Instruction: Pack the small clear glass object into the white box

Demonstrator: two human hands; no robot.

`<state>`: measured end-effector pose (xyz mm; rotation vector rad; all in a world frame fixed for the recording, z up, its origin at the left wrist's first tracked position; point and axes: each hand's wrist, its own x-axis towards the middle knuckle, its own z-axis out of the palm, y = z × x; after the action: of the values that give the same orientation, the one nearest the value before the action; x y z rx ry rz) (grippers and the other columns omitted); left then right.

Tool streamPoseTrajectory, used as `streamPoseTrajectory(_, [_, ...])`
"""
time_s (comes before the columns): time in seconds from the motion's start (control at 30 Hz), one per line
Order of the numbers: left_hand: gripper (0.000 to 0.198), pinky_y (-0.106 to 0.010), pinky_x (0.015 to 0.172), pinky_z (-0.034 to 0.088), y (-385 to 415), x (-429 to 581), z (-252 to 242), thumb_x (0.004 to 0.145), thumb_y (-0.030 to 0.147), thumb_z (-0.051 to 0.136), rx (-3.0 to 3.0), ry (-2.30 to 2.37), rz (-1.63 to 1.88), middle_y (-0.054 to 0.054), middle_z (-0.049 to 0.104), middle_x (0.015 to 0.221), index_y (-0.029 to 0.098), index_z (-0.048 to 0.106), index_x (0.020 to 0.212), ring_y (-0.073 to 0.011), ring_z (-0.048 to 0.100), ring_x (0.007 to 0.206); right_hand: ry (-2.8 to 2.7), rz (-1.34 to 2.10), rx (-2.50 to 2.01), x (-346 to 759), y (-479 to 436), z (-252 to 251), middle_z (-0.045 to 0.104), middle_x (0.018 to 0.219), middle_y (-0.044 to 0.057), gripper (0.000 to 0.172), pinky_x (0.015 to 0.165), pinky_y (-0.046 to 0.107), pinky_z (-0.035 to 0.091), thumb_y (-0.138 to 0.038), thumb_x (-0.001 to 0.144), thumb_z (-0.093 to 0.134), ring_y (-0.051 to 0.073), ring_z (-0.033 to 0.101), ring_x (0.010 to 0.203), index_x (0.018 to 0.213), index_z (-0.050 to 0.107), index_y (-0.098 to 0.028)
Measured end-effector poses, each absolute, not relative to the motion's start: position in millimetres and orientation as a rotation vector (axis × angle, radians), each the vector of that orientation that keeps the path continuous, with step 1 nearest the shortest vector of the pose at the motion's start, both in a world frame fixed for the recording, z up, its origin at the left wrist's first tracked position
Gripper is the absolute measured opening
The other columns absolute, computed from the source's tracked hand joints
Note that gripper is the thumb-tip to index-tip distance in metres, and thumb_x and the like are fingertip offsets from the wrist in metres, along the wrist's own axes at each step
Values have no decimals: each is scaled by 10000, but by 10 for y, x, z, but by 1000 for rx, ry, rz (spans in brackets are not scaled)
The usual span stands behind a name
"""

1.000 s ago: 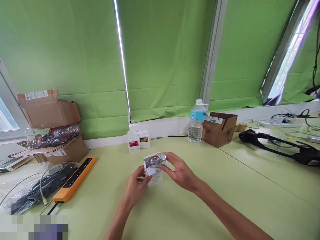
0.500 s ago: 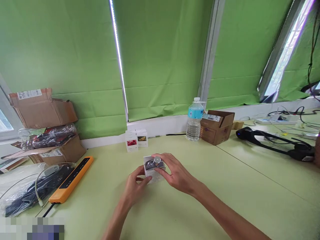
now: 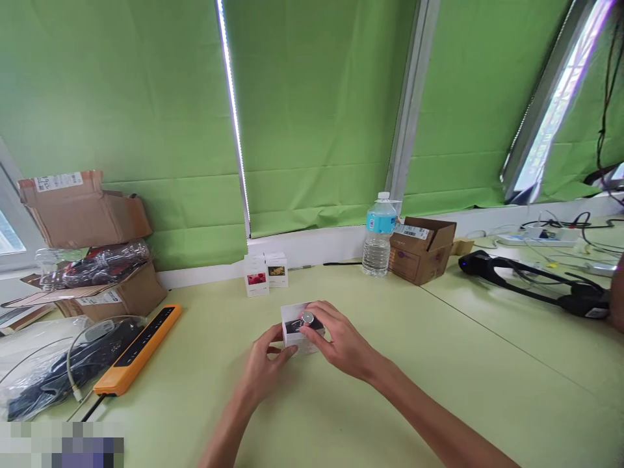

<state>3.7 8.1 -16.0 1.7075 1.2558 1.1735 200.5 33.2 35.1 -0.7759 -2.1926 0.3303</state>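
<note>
In the middle of the table stands a small white box [image 3: 295,340] with its top open and a white flap raised at the back. Something dark shows inside its opening. My left hand [image 3: 266,364] is closed on the box's left side, thumb at the front. Above the opening, my right hand [image 3: 344,341] pinches a small item with a round silver top [image 3: 307,318] between thumb and fingers. The rest of that item is partly hidden, so I cannot tell its kind. Behind stand small white boxes with a red picture [image 3: 257,279] and a yellow picture [image 3: 277,272].
An orange power strip [image 3: 141,351] lies at the left beside plastic-wrapped goods and stacked cardboard boxes [image 3: 88,211]. At the back are a water bottle [image 3: 379,244] and a brown carton [image 3: 422,253]. A black headset [image 3: 526,279] and cables lie at the right, near a person's arm.
My right hand has shifted very slightly with the silver-topped item. More of the box's raised back flap and dark opening shows. My left hand stays on the box.
</note>
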Motion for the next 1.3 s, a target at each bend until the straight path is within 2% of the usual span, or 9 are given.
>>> streamPoseTrajectory(0.17, [324,-343,859,499,84,43,-157,838,298,589,1697,1262,1172,0,704,1110,288,605,1161,-207,627,1048,-2105,352,-828,2002,324,310,649,1056,42,260,831,347,527,-294,934,562,200,611,935,1188,520,-258])
streamPoseTrajectory(0.3, [319,-348,868,497,78,39,-160,841,292,580,1702,1268,1171,-4,702,1118,290,606,1159,-211,625,1055,-2101,366,-797,2013,346,288,665,1006,30,209,807,343,531,-295,924,587,193,620,889,1130,569,-266])
streamPoseTrajectory(0.53, [339,-345,868,505,74,40,-158,839,294,585,1710,1268,1168,-9,701,1125,288,601,1177,-211,623,1063,-2061,282,-645,2001,398,227,687,1024,46,168,845,350,530,-231,926,587,205,623,978,1090,620,-254])
streamPoseTrajectory(0.7, [341,-345,856,519,83,46,-172,826,309,600,1712,1280,1177,-21,709,1100,265,615,1164,-215,630,1042,-2110,188,-592,1989,416,214,690,989,52,152,826,351,522,-204,948,548,199,620,947,1055,652,-233])
streamPoseTrajectory(1.07, [349,-364,864,527,83,49,-184,830,326,597,1727,1287,1189,-27,695,1133,275,616,1175,-215,622,1057,-2272,-32,-601,1974,373,246,716,843,49,218,789,390,489,-208,986,448,203,632,827,966,664,-208])
streamPoseTrajectory(1.3, [338,-359,863,521,72,53,-156,838,340,594,1721,1292,1167,-26,700,1124,270,614,1169,-213,629,1052,-2318,-91,-597,1983,372,244,724,858,59,253,800,400,489,-206,984,447,209,626,853,918,691,-204])
